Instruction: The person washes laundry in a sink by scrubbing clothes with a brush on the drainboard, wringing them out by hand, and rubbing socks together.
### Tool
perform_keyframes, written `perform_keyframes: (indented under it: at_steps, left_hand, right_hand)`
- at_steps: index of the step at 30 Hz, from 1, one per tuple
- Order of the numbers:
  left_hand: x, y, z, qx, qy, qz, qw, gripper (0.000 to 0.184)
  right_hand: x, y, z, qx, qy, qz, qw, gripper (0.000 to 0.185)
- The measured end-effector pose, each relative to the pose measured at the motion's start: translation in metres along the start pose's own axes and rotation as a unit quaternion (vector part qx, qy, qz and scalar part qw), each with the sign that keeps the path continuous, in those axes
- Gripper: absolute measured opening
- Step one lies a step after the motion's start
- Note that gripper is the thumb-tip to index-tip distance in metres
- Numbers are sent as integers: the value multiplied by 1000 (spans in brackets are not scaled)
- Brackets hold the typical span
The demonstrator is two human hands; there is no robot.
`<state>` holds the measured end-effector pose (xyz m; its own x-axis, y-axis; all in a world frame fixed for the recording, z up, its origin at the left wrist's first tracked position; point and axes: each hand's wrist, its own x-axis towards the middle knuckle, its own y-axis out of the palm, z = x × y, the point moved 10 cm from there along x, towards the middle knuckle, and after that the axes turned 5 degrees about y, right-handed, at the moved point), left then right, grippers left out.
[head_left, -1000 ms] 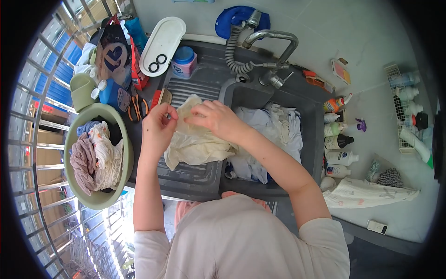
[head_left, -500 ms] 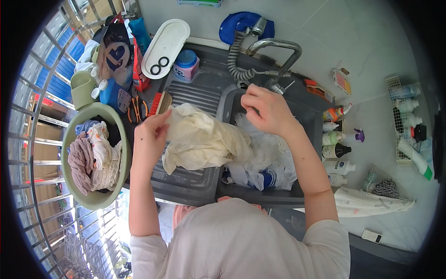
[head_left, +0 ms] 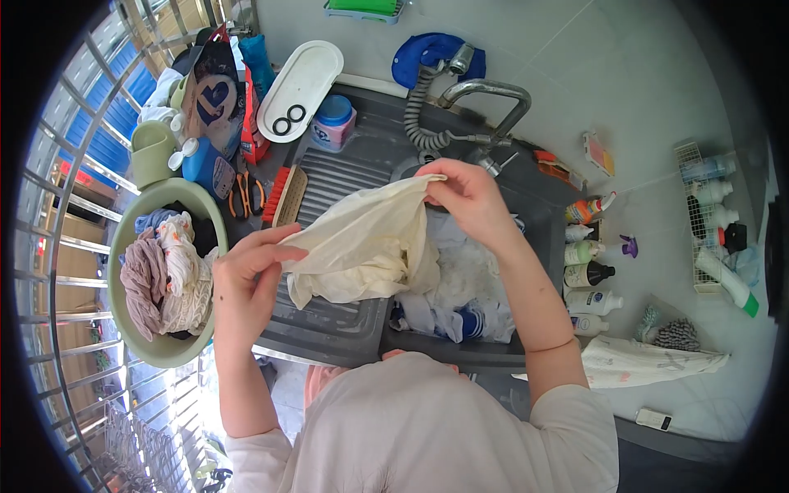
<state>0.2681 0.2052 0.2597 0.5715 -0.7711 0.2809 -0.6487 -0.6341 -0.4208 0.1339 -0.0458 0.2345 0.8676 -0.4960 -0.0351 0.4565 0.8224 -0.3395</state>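
Observation:
A thin, damp-looking cream cloth garment (head_left: 362, 238) is stretched between my two hands, its lower part bunched on the grey drainboard (head_left: 320, 329). My right hand (head_left: 468, 201) pinches its upper right corner, raised over the sink's near-left side. At the garment's left edge, my left hand (head_left: 255, 275) has the fabric between its fingers, the thumb lower down and partly apart. To the right, the sink basin (head_left: 514, 271) holds suds and wet white laundry (head_left: 431, 316) with a blue striped piece (head_left: 472, 320). What garment the cream cloth is, I cannot tell.
Left stands a green basin (head_left: 119, 271) of clothes. Behind it lie orange-handled pliers (head_left: 246, 197), a red-bristled brush (head_left: 288, 197) and a pink tub with blue lid (head_left: 334, 123). A faucet (head_left: 493, 86) rises behind the sink; several bottles (head_left: 592, 275) line its right side.
My right hand has come down from above the sink and taken hold of the cloth's corner. The cloth is now lifted and spread, and my left hand has moved slightly down and left.

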Motion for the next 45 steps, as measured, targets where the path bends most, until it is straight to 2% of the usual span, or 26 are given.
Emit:
perform_keyframes:
  at_steps: [2,5,8,10,12,14,15,17,18,20,21,22,23,24,26,27,29,32,34,36,38,39,40,42,44,45]
  left_hand:
    - [3,-5,-36,47,78,-21,996,36]
    - [18,-10,-79,77,136,-44,987,39]
    - [40,-4,-127,114,215,-57,968,38]
    - [57,3,-162,155,321,-84,930,37]
    - [83,13,-181,156,393,-112,899,35]
    - [111,20,-191,186,420,-138,877,30]
    - [120,24,-198,183,428,-135,875,30]
    - [155,31,-182,111,292,-88,946,20]
    - [161,34,-183,109,297,-84,945,20]
    - [175,63,-163,-56,251,77,963,14]
    - [167,76,-157,-135,260,140,946,13]
    - [156,89,-148,-171,250,215,929,14]
    - [145,97,-128,-157,210,251,932,15]
    - [134,103,-107,-143,168,285,933,16]
    - [127,94,-65,-147,141,250,946,17]
    - [124,88,-45,-158,120,223,954,18]
    - [116,79,-21,-172,101,190,961,17]
    - [110,74,3,-197,92,161,963,13]
    - [104,77,16,-249,25,127,960,13]
    - [96,82,36,-230,28,126,965,17]
    - [90,74,56,-29,62,41,997,39]
    - [85,77,76,13,127,40,991,55]
    - [81,76,79,13,122,37,992,55]
    - [64,86,96,0,50,79,996,53]
    - [54,86,105,-14,28,48,998,45]
    - [51,87,108,25,21,59,998,38]
  right_hand:
    - [-11,-13,31,-21,-1,-10,1000,16]
    - [-35,-33,51,120,6,-7,993,17]
    - [-65,-73,58,155,33,-66,985,19]
    - [-85,-98,74,149,30,-86,985,20]
    - [-110,-125,108,145,-47,-162,975,22]
    - [-127,-125,127,140,-87,-156,974,24]
    - [-131,-109,137,113,-113,-117,980,24]
    - [-135,-63,147,66,-124,-26,990,27]
    - [-134,-33,148,47,-109,25,993,31]
    - [-124,24,135,89,-101,110,985,30]
    - [-116,27,126,91,-104,110,984,30]
    - [-106,22,119,-39,-140,49,988,30]
    - [-96,17,112,-166,-174,-12,971,31]
    - [-83,14,96,-162,-178,-6,971,31]
    - [-56,-12,58,-124,-163,-95,974,43]
    - [-46,-5,37,-121,-166,-85,975,43]
    - [-22,8,-10,-66,-73,-61,993,50]
    - [-8,39,-15,-17,-55,-20,998,51]
    - [8,50,-29,-22,-51,-8,998,47]
    - [32,65,-60,18,-20,53,998,38]
    - [38,63,-61,30,-17,51,998,32]
    - [40,58,-60,41,-15,41,998,27]
    - [41,56,-58,41,-14,46,998,27]
    - [39,42,-45,-81,-70,-15,994,15]
    - [46,35,-56,-46,-89,-22,995,17]
    - [49,35,-60,46,-48,13,998,18]
